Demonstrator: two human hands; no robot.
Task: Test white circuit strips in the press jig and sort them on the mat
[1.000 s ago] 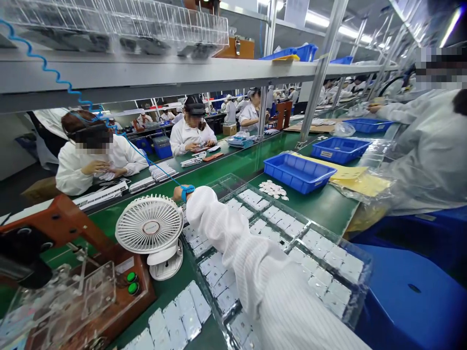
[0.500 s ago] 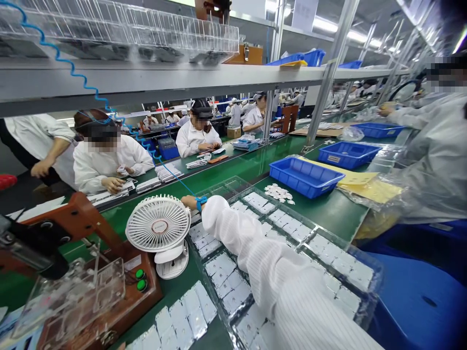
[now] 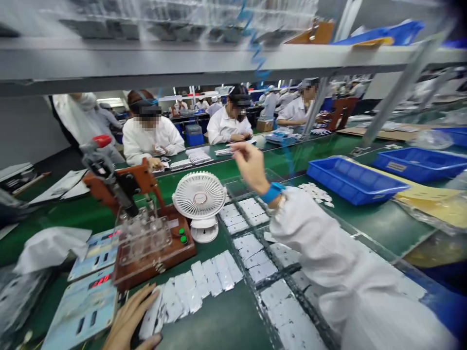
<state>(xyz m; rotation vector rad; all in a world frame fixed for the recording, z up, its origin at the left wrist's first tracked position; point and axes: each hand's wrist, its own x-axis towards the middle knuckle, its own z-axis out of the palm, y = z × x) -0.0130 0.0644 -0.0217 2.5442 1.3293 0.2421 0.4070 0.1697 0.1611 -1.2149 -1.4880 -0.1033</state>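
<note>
My left hand [image 3: 132, 317] is at the lower left, fingers stretched and thumb apart, touching the near end of a row of flat, pale, wrapped pieces [image 3: 199, 282] on the green table. My right hand [image 3: 251, 167] is raised over the far part of a clear compartment tray [image 3: 251, 284]. Its fingers are loosely bent, with nothing visible in them. A blue wrist strap [image 3: 272, 193] circles that wrist. Similar pale flat pieces [image 3: 255, 257] lie in the tray's compartments, partly hidden by my right sleeve.
A white fan [image 3: 200, 197] stands left of the tray, beside a brown press fixture [image 3: 156, 260] with green buttons. Further left are panels with red digits [image 3: 87, 296]. Blue bins [image 3: 353, 180] and small white pieces [image 3: 315, 193] lie right. A shelf [image 3: 164, 63] crosses above; co-workers sit opposite.
My view has swung left. My right hand, earlier mostly behind the fan, now shows raised and clear of it. My left hand has come into view beside the row of pieces.
</note>
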